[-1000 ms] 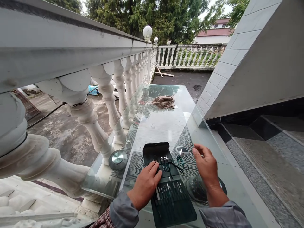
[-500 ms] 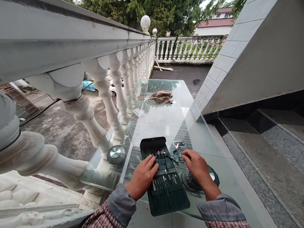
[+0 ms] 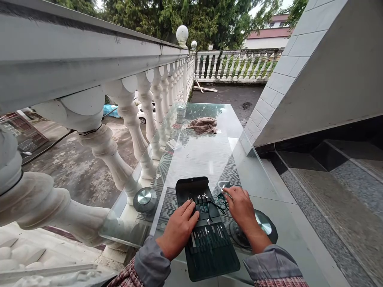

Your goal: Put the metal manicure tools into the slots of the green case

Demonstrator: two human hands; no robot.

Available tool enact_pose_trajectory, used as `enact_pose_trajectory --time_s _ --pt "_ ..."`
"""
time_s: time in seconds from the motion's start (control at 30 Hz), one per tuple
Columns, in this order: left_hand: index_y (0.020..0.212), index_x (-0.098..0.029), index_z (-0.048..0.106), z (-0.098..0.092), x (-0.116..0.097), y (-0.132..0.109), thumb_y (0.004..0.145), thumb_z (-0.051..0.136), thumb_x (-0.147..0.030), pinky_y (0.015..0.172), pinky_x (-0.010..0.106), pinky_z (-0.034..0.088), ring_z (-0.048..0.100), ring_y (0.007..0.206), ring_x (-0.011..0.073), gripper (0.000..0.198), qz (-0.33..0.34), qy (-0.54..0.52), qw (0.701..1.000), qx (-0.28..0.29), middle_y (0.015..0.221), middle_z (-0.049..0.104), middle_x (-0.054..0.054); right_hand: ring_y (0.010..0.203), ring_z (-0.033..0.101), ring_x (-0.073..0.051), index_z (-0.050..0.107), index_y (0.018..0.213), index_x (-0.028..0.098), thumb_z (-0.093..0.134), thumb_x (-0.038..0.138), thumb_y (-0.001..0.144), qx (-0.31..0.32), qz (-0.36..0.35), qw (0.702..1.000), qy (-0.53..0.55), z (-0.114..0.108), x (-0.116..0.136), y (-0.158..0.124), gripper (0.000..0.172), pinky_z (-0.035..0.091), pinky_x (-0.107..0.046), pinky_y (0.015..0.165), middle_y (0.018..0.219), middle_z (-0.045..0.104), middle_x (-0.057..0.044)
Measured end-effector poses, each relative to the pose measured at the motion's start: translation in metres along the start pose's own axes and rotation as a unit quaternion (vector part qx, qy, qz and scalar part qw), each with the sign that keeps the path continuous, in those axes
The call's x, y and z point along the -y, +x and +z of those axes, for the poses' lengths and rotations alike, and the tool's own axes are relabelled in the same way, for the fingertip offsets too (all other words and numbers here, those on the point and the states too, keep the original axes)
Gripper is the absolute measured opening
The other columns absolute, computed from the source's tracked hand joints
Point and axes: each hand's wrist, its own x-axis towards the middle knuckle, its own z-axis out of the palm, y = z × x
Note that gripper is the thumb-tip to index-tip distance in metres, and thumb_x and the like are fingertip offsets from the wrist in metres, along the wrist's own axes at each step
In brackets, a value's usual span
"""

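A black roll-out tool case lies open on the glass table, with several small metal manicure tools in its loops. My left hand rests flat on the case's left side, fingers stretched out. My right hand sits just right of the case, its fingers down on a pair of small green-handled scissors lying on the glass. Whether the fingers have hold of the scissors is not clear. A small oval object lies just beyond the scissors.
A white stone balustrade runs along the table's left edge. A crumpled brown cloth lies at the table's far end. Round metal table fittings show under the glass. A tiled wall and dark steps stand to the right.
My right hand came down from above the glass and moved left onto the scissors. My left hand stayed on the case. The camera shifted slightly.
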Motion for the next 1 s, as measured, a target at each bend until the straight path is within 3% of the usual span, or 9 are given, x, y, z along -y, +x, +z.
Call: enact_pose_trajectory --time_s 0.33,0.63,0.83,1.0 --pt "0.105 -0.011 0.061 0.000 -0.001 0.002 0.093 0.043 -0.018 0.095 0.037 0.048 0.050 0.119 0.0249 0.023 0.001 0.002 1.000 -0.019 0.119 0.058 0.015 0.090 0.047 -0.023 0.064 0.082 0.020 0.047 0.022 0.082 0.026 -0.012 1.000 -0.004 -0.001 -0.001 0.003 0.018 0.039 -0.035 0.081 0.091 0.060 -0.008" --pt "0.108 -0.011 0.059 0.003 -0.001 -0.001 0.090 0.049 -0.016 0.097 0.037 0.046 0.050 0.119 0.0256 0.021 0.005 0.007 1.000 -0.011 0.120 0.058 0.016 0.081 0.050 -0.022 0.059 0.075 0.020 0.047 0.024 0.082 0.036 0.066 0.997 -0.017 -0.009 -0.007 -0.004 0.014 0.039 -0.033 0.074 0.080 0.060 -0.005" --pt "0.110 -0.011 0.058 0.003 -0.001 -0.001 0.091 0.048 -0.018 0.098 0.038 0.045 0.048 0.122 0.0251 0.022 0.002 0.012 1.000 0.004 0.123 0.056 0.016 0.088 0.049 -0.022 0.062 0.089 0.018 0.050 0.022 0.083 0.030 -0.002 1.000 -0.010 -0.001 0.002 -0.001 0.015 0.038 -0.033 0.079 0.090 0.061 -0.007" --pt "0.107 -0.011 0.059 0.001 -0.001 0.001 0.092 0.046 -0.019 0.097 0.037 0.046 0.049 0.120 0.0254 0.022 0.004 0.011 1.000 -0.007 0.121 0.058 0.016 0.084 0.048 -0.021 0.061 0.077 0.018 0.053 0.022 0.082 0.058 -0.019 0.997 -0.042 -0.001 0.007 0.001 0.010 0.038 -0.033 0.078 0.085 0.059 -0.007"
